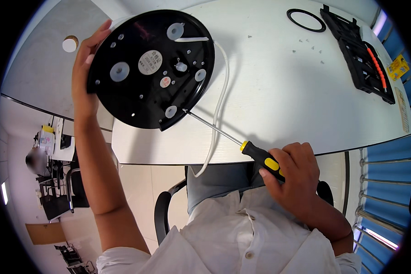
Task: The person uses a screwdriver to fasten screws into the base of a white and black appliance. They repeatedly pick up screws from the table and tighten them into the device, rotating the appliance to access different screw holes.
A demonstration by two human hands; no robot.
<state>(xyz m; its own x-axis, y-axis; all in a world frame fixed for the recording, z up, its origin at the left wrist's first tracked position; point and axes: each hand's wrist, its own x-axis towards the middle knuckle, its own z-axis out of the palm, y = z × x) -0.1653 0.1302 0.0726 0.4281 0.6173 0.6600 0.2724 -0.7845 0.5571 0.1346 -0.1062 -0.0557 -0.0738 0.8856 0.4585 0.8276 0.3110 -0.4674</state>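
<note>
A round black appliance base (123, 101) is tilted up over the table with its underside facing me. Clear round feet (119, 71), small screws and round stickers dot that underside. My left hand (85, 66) grips its left edge, with the fingertips partly hidden behind the rim. In my right hand (297, 177) is a screwdriver (256, 156) with a black and yellow handle. Its tip reaches the lower right rim, close to one foot; whether it sits in a screw I cannot tell. A white power cord (225, 86) runs from the base down past the table's front edge.
Several loose screws (313, 47) and a black ring (317, 30) lie toward the back right. Beyond them, an open black tool case (351, 55) holds an orange flexible shaft (376, 67). A small yellow box (398, 67) is at the right edge. A white round object (70, 45) rests on the grey surface at left.
</note>
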